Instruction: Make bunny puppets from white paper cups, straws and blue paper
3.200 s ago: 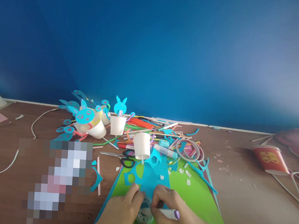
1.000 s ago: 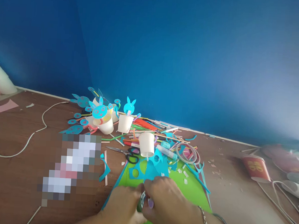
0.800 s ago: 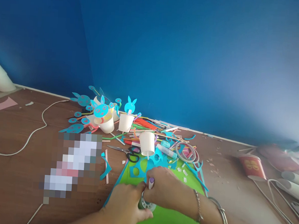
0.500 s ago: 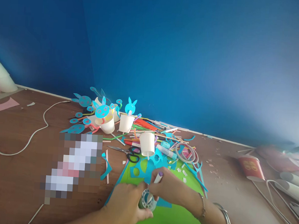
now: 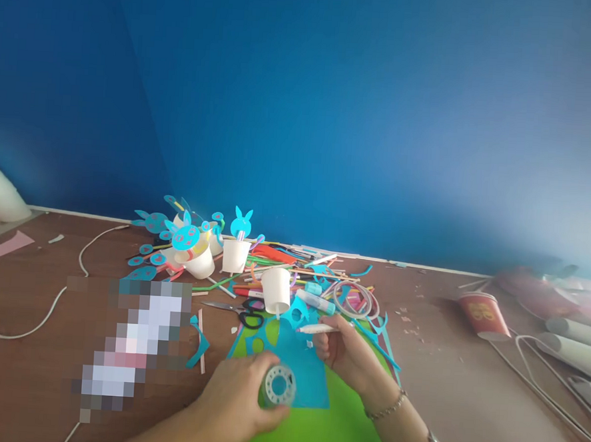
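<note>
My left hand point(image 5: 245, 388) is wrapped round a tape roll point(image 5: 280, 385), a clear ring with small holes around its open centre. Blue paper shows through the middle of the roll. In my right hand point(image 5: 345, 354) is a white marker point(image 5: 319, 328), its purplish tip pointing left above the cut blue paper point(image 5: 306, 378). Both hands are over the green sheet point(image 5: 307, 435). Just beyond the marker an upturned white paper cup point(image 5: 276, 290) stands with bent coloured pieces at its sides.
Scissors point(image 5: 252, 318) lie left of the cup, and a glue stick point(image 5: 315, 301) lies right of it. White cups with blue rabbit heads point(image 5: 240, 224) stand at the back left. Straws and scraps are heaped along the wall. A red cup point(image 5: 484, 316) sits far right.
My right hand has lifted the marker out of the tape roll's centre and moved up and right, turning the marker nearly level. My left hand keeps hold of the roll. The view has shifted slightly.
</note>
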### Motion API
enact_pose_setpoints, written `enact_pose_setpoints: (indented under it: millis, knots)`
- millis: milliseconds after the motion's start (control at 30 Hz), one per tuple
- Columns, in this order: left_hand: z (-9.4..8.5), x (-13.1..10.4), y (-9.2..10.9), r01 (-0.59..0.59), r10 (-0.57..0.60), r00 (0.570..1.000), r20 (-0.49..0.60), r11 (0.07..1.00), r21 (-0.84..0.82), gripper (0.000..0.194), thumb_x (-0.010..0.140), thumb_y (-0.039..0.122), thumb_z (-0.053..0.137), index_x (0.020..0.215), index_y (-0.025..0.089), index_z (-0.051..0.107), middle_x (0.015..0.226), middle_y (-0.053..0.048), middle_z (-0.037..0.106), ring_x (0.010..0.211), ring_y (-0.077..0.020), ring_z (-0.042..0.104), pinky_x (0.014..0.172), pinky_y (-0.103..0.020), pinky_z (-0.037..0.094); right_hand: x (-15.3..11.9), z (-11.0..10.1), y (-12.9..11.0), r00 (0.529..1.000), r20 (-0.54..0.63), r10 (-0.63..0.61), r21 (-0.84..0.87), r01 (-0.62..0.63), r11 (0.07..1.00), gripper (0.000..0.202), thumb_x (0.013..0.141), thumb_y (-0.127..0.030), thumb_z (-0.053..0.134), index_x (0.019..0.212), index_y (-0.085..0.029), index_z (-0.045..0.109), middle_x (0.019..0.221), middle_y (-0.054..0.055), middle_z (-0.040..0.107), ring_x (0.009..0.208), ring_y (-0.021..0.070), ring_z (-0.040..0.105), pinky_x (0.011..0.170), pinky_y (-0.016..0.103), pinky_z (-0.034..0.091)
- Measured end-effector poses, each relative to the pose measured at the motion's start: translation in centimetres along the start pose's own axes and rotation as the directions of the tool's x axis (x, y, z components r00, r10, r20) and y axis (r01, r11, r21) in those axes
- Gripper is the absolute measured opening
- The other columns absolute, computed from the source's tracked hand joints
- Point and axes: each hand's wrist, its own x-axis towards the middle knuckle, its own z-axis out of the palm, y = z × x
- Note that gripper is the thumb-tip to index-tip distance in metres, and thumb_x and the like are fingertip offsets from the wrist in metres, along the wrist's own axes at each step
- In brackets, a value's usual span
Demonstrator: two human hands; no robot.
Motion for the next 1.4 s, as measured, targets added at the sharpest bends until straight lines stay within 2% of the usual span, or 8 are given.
enact_pose_setpoints:
  millis: [233,500,667,800,933,1033,1167,1400]
  knots:
    - [-4.6,1.3,-0.9,0.199,-0.181,0.975,-0.127,0.969,0.143,0.031,0.079,0.038,0.059,0.107,0.026,0.060,0.088,-0.001,0.073,0.083,-0.0248,0.069,0.065,-0.029,0.042,0.2,-1.2,0.4,0.995,0.057,-0.076,0.160,0.066,0.985,0.021,0.069,-0.033,0.074,0.082,-0.017,0.068,0.054,-0.002,0.058,0.049,0.0086,0.048,0.047,0.020,0.034]
    - [-4.7,1.1,-1.9,0.223,-0.202,0.974,-0.098,0.927,0.302,0.050,0.078,0.026,0.057,0.127,0.028,0.050,0.115,-0.003,0.070,0.103,-0.0270,0.066,0.076,-0.031,0.045,0.4,-1.0,1.5,0.974,0.095,-0.206,0.045,0.202,0.978,0.024,0.072,-0.040,0.071,0.068,-0.018,0.061,0.046,-0.007,0.045,0.046,0.0084,0.037,0.050,0.022,0.029]
    - [-5.3,0.7,-1.7,0.189,-0.172,0.982,-0.077,0.897,0.399,0.035,0.078,0.019,0.051,0.112,0.024,0.058,0.105,-0.005,0.073,0.096,-0.0288,0.067,0.072,-0.033,0.048,-0.2,-0.5,1.9,0.947,0.118,-0.299,-0.090,0.310,0.946,0.028,0.077,-0.038,0.068,0.062,-0.019,0.053,0.051,-0.004,0.051,0.053,0.0110,0.042,0.055,0.025,0.031]
    - [-5.6,0.6,-1.3,0.210,-0.200,0.977,-0.068,0.881,0.425,0.056,0.078,0.016,0.051,0.133,0.019,0.047,0.121,-0.012,0.066,0.105,-0.0307,0.064,0.081,-0.037,0.048,-0.2,-0.3,1.8,0.947,0.094,-0.308,-0.113,0.318,0.941,0.030,0.078,-0.047,0.064,0.072,-0.018,0.061,0.057,-0.001,0.060,0.055,0.0132,0.048,0.058,0.027,0.033]
    - [-4.6,0.6,0.2,0.184,-0.147,0.980,-0.133,0.924,0.335,0.057,0.081,0.018,0.053,0.137,0.023,0.045,0.120,-0.009,0.065,0.097,-0.0266,0.067,0.079,-0.034,0.050,0.1,-0.2,2.0,0.941,0.089,-0.327,-0.116,0.336,0.935,0.038,0.077,-0.055,0.063,0.076,-0.017,0.065,0.063,0.003,0.065,0.059,0.0153,0.052,0.059,0.028,0.035]
    - [-3.0,0.8,1.1,-0.044,0.050,0.998,-0.024,0.979,0.201,0.033,0.084,0.018,0.050,0.110,0.028,0.067,0.109,-0.001,0.070,0.093,-0.0201,0.068,0.080,-0.028,0.050,0.1,-0.3,2.2,0.941,0.057,-0.333,-0.106,0.337,0.935,0.036,0.075,-0.054,0.067,0.071,-0.018,0.065,0.057,0.001,0.062,0.056,0.0143,0.050,0.057,0.027,0.035]
    - [-0.9,1.3,1.0,-0.292,0.269,0.955,0.129,0.929,0.227,0.036,0.087,0.018,0.047,0.112,0.032,0.069,0.133,0.001,0.060,0.101,-0.0236,0.067,0.091,-0.034,0.050,0.0,-0.3,2.2,0.939,0.068,-0.336,-0.035,0.339,0.940,0.035,0.075,-0.054,0.068,0.071,-0.019,0.064,0.059,-0.001,0.058,0.059,0.0143,0.050,0.059,0.027,0.041]
    - [0.9,1.9,-0.2,-0.028,0.041,0.999,-0.028,0.929,0.368,0.060,0.091,0.033,0.048,0.144,0.008,0.037,0.154,-0.019,0.025,0.101,-0.0327,0.067,0.082,-0.045,0.056,-0.2,-0.2,2.1,0.932,0.084,-0.351,0.052,0.348,0.936,0.029,0.075,-0.048,0.071,0.073,-0.019,0.066,0.064,0.000,0.054,0.070,0.0153,0.052,0.079,0.036,0.049]
